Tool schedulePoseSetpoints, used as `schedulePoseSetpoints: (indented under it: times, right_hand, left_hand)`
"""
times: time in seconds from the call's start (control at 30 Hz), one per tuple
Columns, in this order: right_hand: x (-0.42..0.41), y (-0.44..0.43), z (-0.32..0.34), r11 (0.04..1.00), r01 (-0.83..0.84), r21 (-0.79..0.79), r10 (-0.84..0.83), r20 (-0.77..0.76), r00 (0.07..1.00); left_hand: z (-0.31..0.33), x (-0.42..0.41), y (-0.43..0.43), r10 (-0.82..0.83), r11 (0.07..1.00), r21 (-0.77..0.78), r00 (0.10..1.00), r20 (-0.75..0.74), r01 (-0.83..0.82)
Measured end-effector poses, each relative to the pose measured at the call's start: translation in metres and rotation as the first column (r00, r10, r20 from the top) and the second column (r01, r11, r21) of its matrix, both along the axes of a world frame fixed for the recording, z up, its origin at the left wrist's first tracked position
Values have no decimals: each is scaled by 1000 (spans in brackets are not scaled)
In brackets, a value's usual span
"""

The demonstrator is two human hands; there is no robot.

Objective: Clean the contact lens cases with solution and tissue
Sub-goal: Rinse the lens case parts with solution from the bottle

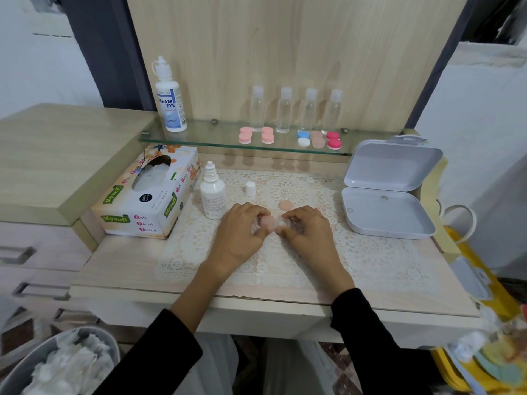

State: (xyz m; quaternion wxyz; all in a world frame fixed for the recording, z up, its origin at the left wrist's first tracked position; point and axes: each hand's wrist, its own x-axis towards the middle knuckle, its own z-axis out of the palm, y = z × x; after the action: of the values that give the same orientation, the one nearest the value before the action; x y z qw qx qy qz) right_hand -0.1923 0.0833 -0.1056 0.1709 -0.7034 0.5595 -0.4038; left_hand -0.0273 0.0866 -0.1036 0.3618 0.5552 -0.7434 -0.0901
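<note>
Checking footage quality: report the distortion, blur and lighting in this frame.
Head view: wide-angle lens bows the glass shelf and desk edge; head view corners smear the tissue-filled bin and yellow bag; head view light is soft, even; peach lens case slightly blurred.

2 hands: left hand, right hand. 1 lens case, pinched between both hands' fingers. 1 loose peach cap just beyond the fingertips. 1 white bottle cap farther past them. 2 solution bottles: small bottle just left of the left fingers, big bottle far beyond. 4 clear bottles and 5 shelf cases, all well beyond the fingers. 1 tissue box left of the fingers. 1 open grey box right of them. 1 lace mat under them.
</note>
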Motion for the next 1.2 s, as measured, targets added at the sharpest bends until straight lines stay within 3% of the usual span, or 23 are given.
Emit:
schedulePoseSetpoints:
  times: [0.07,0.13,0.2,0.3,0.4,0.6,0.8,1.03,1.2]
  right_hand:
    - [0,1,-1,999,-1,51,-6,130,991]
    - [1,2,1,988,-30,150,-31,386,922]
    - [-2,-2,3,985,-9,171,-69,448,892]
    - [-8,-13,6,990,29,137,-73,324,943]
    - [-9,-27,8,997,39,73,-46,91,995]
    - [-6,-37,10,999,-25,32,32,-237,971]
    - [-9,-33,12,998,-61,0,59,-249,967]
    - [-13,-21,14,981,-196,12,196,-111,974]
    - [-14,-6,8,964,-266,2,262,-186,947]
  left_hand:
    - [1,0,0,-6,1000,0,1000,-6,6]
    - [1,0,1,-12,1000,5,1000,-20,12]
    - [2,1,1,-13,1000,6,1000,-25,13]
    - [2,1,1,-16,1000,10,999,-29,16]
    - [2,1,1,-14,1000,17,999,-31,14]
    - [2,0,1,-17,1000,10,999,-32,18]
    - [2,1,1,-23,1000,8,999,-23,23]
    - [4,1,2,-15,1000,10,1000,-16,15]
    - [4,1,2,-18,1000,5,999,-26,19]
